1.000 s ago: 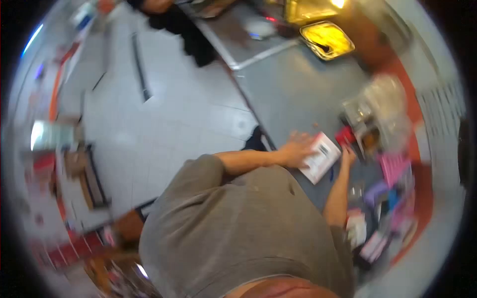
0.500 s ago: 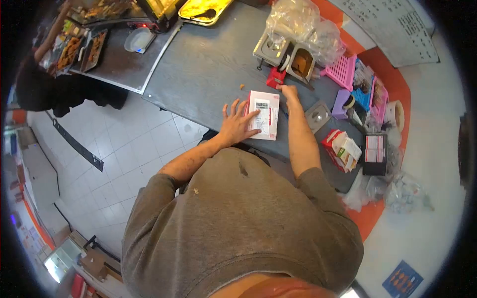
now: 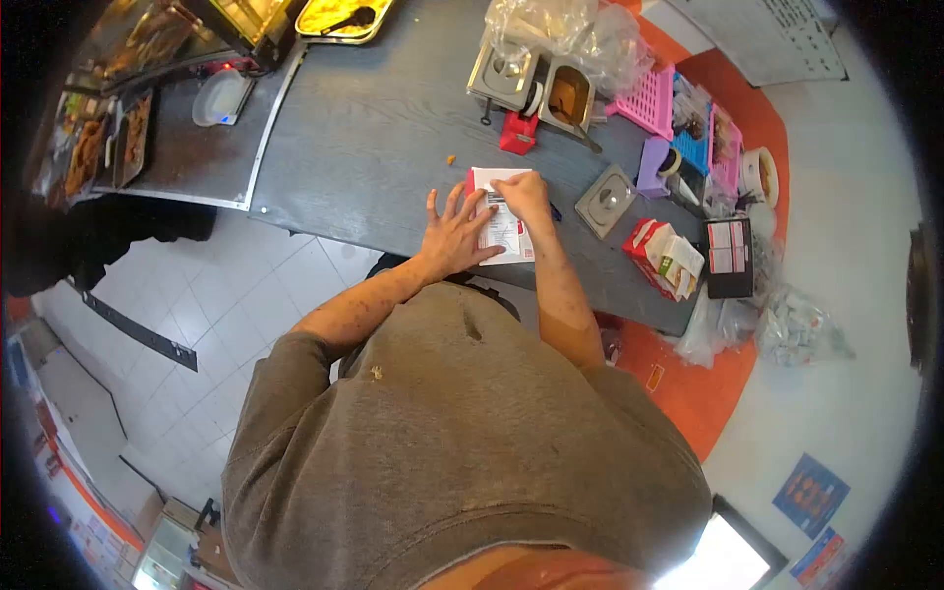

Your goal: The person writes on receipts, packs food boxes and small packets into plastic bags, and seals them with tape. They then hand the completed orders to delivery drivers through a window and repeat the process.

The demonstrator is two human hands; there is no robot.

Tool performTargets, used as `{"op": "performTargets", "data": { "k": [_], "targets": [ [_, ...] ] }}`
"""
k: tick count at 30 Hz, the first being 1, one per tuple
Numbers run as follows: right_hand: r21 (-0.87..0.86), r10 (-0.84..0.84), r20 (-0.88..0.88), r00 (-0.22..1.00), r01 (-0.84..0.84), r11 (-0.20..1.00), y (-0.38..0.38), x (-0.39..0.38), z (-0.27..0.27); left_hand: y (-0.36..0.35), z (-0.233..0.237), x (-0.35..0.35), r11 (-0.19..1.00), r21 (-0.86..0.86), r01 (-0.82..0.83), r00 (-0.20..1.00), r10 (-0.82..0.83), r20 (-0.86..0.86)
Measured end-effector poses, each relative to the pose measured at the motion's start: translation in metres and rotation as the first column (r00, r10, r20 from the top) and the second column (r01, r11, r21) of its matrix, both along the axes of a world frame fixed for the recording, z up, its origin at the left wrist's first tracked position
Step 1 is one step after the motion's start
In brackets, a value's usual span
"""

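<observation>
A white and red box [image 3: 488, 176] lies on the dark counter in front of me, with a printed receipt [image 3: 503, 234] on its top. My left hand [image 3: 454, 238] rests on the box's left side with fingers spread, its tips reaching the receipt. My right hand [image 3: 525, 200] is over the upper right of the box, fingers drawn together and pressed at the receipt's top edge. Whatever those fingers may pinch is too small to see. Beyond the box stands a red tape dispenser [image 3: 517, 134], which neither hand touches.
Metal food containers [image 3: 568, 93] and clear plastic bags [image 3: 615, 49] stand behind the dispenser. To the right are a metal lid [image 3: 606, 201], a red and white carton [image 3: 664, 258], a black box [image 3: 728, 258] and pink baskets [image 3: 649, 103]. A yellow food tray [image 3: 339, 18] sits far left.
My right hand has moved from the red tape dispenser back to the top of the box. The left hand stays on the box. The whole view has shifted slightly.
</observation>
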State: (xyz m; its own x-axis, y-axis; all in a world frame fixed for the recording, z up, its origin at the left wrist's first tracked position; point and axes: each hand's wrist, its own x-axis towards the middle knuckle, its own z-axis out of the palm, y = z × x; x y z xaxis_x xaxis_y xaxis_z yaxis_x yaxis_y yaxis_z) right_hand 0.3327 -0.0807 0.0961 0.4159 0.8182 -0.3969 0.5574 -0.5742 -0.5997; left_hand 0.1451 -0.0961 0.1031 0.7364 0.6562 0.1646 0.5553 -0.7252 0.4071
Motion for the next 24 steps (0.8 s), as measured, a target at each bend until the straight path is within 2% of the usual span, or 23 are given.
{"op": "performTargets", "data": {
  "k": [1, 3, 4, 6, 7, 8, 9, 10, 11, 12, 13, 14, 15, 16, 17, 19, 21, 23, 24],
  "targets": [
    [0.000, -0.014, 0.006, 1.000, 0.014, 1.000, 0.001, -0.002, 0.012, 0.001, 0.002, 0.001, 1.000, -0.002, -0.015, 1.000, 0.015, -0.016],
    [-0.099, 0.048, 0.299, 0.953, -0.019, 0.995, 0.000, -0.002, 0.034, 0.004, 0.002, 0.001, 1.000, -0.006, -0.010, 1.000, 0.011, 0.012],
    [-0.104, 0.026, 0.304, 0.952, 0.006, 0.995, -0.008, 0.002, 0.035, 0.001, 0.001, 0.001, 1.000, -0.017, -0.011, 0.999, 0.012, 0.034],
    [-0.294, 0.105, 0.275, 0.956, -0.021, 0.956, -0.017, 0.023, 0.035, 0.005, 0.001, 0.001, 0.998, -0.057, 0.025, 0.997, -0.021, 0.068],
    [-0.291, 0.092, 0.284, 0.954, -0.006, 0.957, -0.024, 0.030, 0.036, 0.007, 0.004, 0.000, 0.994, -0.100, 0.044, 0.996, -0.035, 0.087],
    [-0.191, 0.009, 0.171, 0.985, 0.024, 0.981, -0.037, 0.033, 0.037, 0.008, 0.008, -0.001, 0.981, -0.182, 0.062, 0.995, -0.045, 0.093],
    [-0.090, -0.067, 0.048, 0.997, 0.071, 0.993, -0.048, 0.036, 0.033, 0.010, 0.003, -0.003, 0.980, -0.179, 0.084, 0.993, -0.066, 0.100],
    [0.122, -0.152, -0.113, 0.982, 0.165, 0.979, -0.061, 0.041, 0.005, 0.012, -0.009, -0.003, 0.951, -0.309, 0.036, 0.972, 0.039, 0.233],
    [0.245, -0.184, -0.203, 0.962, 0.232, 0.941, -0.072, 0.048, -0.045, 0.016, -0.020, -0.002, 0.899, -0.438, 0.023, 0.927, 0.144, 0.345],
    [0.164, -0.288, -0.394, 0.873, 0.375, 0.912, -0.079, 0.030, -0.048, 0.020, -0.025, 0.000, 0.874, -0.486, 0.023, 0.884, 0.209, 0.418],
    [-0.374, -0.358, -0.465, 0.810, 0.186, 0.908, -0.073, 0.022, -0.044, 0.025, -0.035, 0.001, 0.905, -0.417, 0.089, 0.852, 0.148, 0.502],
    [-0.124, -0.387, -0.550, 0.740, 0.386, 0.914, -0.079, -0.012, -0.042, 0.027, -0.064, 0.004, 0.534, -0.779, 0.330, 0.734, 0.373, 0.567],
    [0.157, -0.251, -0.686, 0.683, 0.477, 0.865, -0.079, -0.026, -0.078, 0.033, -0.053, 0.002, 0.394, -0.815, 0.425, 0.738, 0.370, 0.564],
    [-0.025, -0.343, -0.555, 0.758, 0.398, 0.917, -0.078, -0.033, -0.061, 0.040, -0.055, -0.004, 0.526, -0.769, 0.364, 0.794, 0.257, 0.552],
    [-0.002, -0.334, -0.661, 0.671, 0.444, 0.896, -0.073, -0.045, -0.067, 0.043, -0.054, -0.008, 0.471, -0.780, 0.413, 0.781, 0.257, 0.569],
    [-0.025, -0.317, -0.644, 0.696, 0.396, 0.918, -0.068, -0.063, -0.036, 0.051, -0.022, -0.022, 0.319, -0.883, 0.343, 0.858, 0.277, 0.433],
    [0.128, -0.261, -0.668, 0.697, 0.453, 0.882, -0.081, -0.073, -0.014, 0.065, -0.026, -0.038, 0.291, -0.900, 0.325, 0.883, 0.246, 0.399],
    [-0.096, -0.266, -0.863, 0.431, 0.377, 0.921, -0.107, -0.049, 0.008, 0.070, -0.023, -0.048, 0.423, -0.871, 0.251, 0.916, 0.186, 0.355],
    [-0.127, -0.245, -0.918, 0.312, 0.353, 0.927, -0.127, -0.030, 0.000, 0.077, -0.027, -0.055, 0.555, -0.819, 0.143, 0.964, 0.111, 0.244]
  ]
}}
